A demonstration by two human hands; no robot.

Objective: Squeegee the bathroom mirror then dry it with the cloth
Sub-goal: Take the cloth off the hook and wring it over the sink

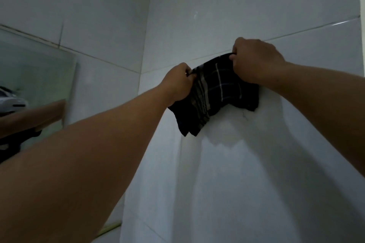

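Hands, L (178,83) & R (254,61), grip dark plaid cloth (215,94); labels indiscernible, maybe none.

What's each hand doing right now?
Left hand: closed, pinching the cloth's left top edge.
Right hand: closed, pinching the cloth's right top edge, held against the wall.
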